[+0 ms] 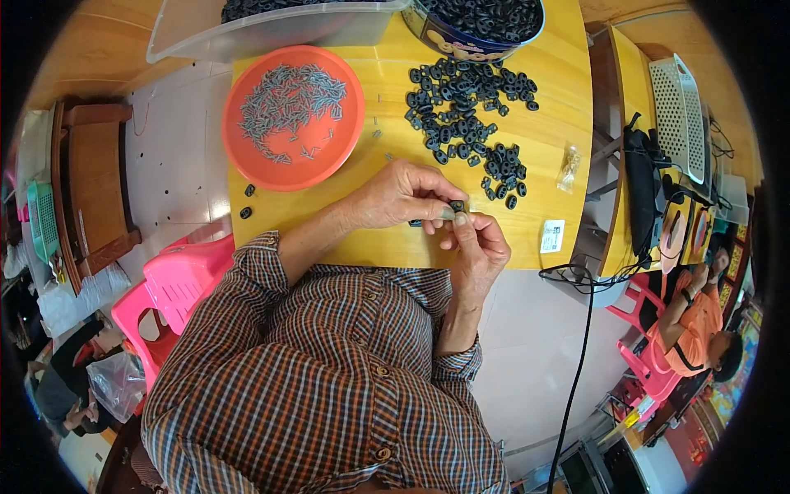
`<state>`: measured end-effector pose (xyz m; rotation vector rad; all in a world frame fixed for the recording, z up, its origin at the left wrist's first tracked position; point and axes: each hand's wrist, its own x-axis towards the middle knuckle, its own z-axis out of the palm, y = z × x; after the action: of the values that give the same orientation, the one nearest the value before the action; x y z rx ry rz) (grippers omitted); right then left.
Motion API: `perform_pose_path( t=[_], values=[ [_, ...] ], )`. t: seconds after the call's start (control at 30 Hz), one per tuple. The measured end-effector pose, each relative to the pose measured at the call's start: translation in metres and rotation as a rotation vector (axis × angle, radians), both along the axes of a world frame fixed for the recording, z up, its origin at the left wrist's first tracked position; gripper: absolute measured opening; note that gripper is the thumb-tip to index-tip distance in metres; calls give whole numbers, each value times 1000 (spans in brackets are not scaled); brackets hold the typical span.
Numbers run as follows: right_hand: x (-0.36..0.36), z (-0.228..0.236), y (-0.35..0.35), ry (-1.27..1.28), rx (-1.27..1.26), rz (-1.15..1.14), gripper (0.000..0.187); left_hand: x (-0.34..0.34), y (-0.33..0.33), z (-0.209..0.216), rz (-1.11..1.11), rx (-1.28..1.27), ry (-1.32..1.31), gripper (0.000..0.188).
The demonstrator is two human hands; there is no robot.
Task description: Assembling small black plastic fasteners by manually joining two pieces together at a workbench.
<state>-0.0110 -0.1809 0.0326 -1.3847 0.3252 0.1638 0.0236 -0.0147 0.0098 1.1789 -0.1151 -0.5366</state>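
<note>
Over the front edge of the table, my left hand (pixel 405 198) and my right hand (pixel 480 245) meet, both closed at the fingertips. Pinched between them is a small black cord lock (pixel 457 205), partly covered by the thumbs. A black piece shows just below my left hand, resting on the table. Beyond my hands lies a loose heap of black two-holed cord lock parts (pixel 462 123). To the left, a round orange plastic bowl (pixel 234 136) holds many small grey spring-like pieces (pixel 292 103); a few of these lie loose on the yellow table beside it.
At the far side stand a clear plastic bin (pixel 329 31) and a round dark-blue tin (pixel 469 49), both holding black parts. A small clear bag (pixel 569 169) and a white label (pixel 552 236) lie on the yellow table (pixel 543 140). A pink chair (pixel 185 284) stands at left; other people sit at both sides.
</note>
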Motion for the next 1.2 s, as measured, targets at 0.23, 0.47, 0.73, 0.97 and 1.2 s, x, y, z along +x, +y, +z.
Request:
perform_pose_path(
  t=[0.23,0.47,0.73,0.97,1.2],
  values=[
    [3,-8,-12,36,215,58,4,0,2,-1,-31,7,-20,24],
    [3,-18,-21,72,313,133,4,0,3,2,-78,9,10,23],
    [4,-20,-27,178,356,182,7,-1,3,4,-116,15,17,20],
    [2,-21,-30,199,405,174,7,-4,0,0,-121,15,-28,16],
    [-4,-13,-30,167,349,151,10,-6,-5,4,-84,-50,68,24]
  ],
)
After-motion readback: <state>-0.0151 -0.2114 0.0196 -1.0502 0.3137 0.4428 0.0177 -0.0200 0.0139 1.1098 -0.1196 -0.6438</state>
